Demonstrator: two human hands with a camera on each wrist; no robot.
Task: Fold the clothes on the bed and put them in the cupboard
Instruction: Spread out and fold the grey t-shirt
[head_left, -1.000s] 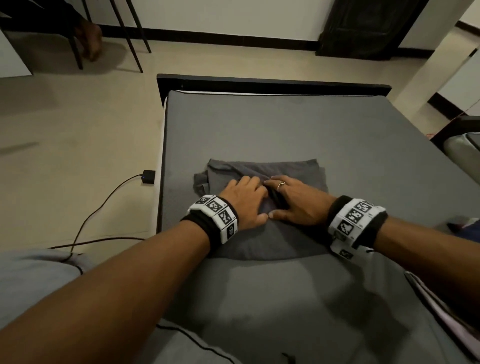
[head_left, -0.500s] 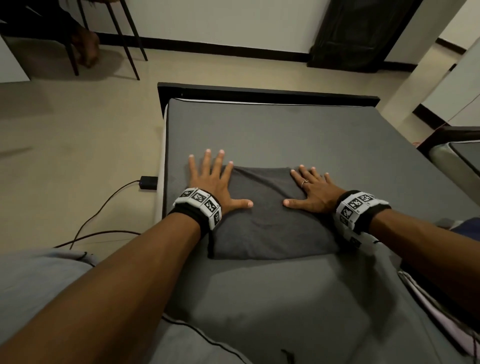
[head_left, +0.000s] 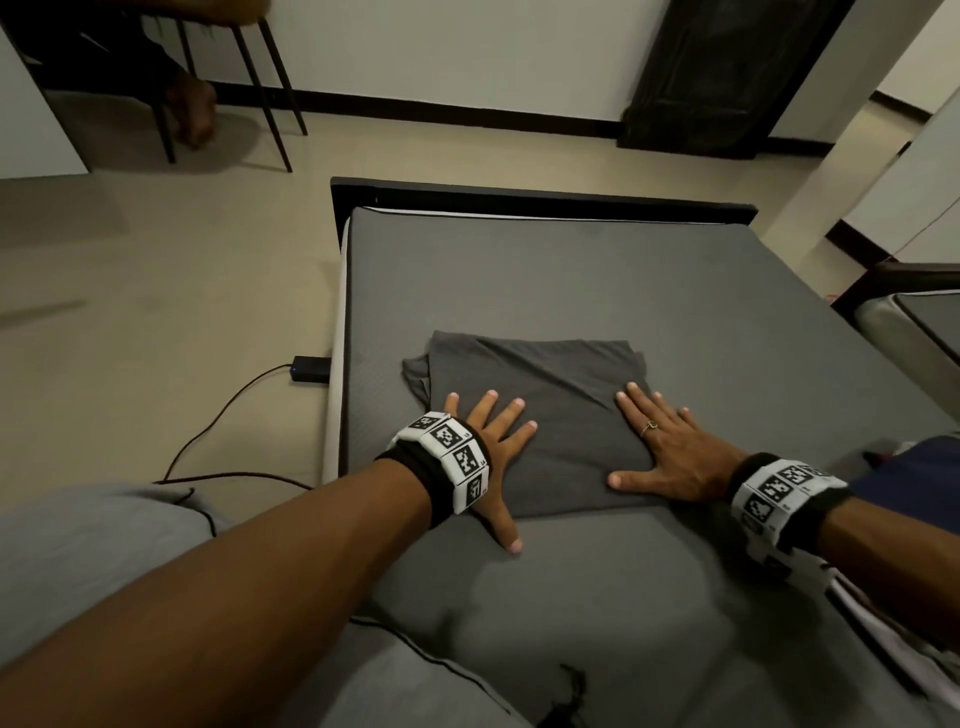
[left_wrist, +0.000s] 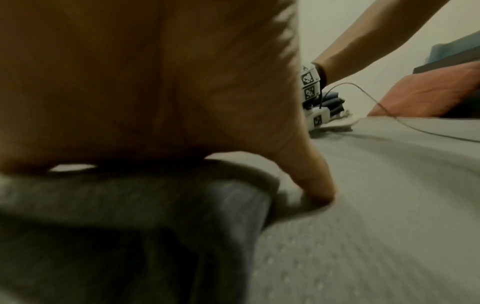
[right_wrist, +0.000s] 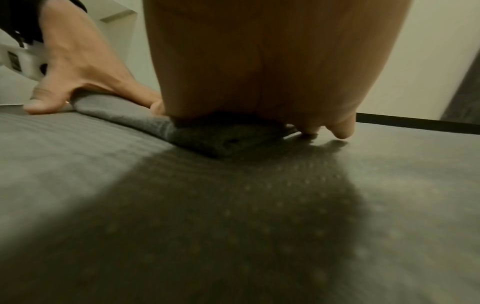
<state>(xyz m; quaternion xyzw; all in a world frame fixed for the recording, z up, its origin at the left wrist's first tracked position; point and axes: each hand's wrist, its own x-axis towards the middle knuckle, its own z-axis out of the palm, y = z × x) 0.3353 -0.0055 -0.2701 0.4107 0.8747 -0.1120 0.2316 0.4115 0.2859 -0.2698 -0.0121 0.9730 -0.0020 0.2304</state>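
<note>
A grey bed (head_left: 597, 270) carries a folded dark grey garment (head_left: 540, 415) near its left edge, and on it the left hand (head_left: 496, 447) and right hand (head_left: 670, 452) lie flat, fingers spread, pressing its near corners, left thumb on the sheet.

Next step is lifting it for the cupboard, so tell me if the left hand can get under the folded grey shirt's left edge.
Probably yes. The left hand lies flat at the folded shirt's left edge, thumb on the bed beside it, nothing blocking.
</note>
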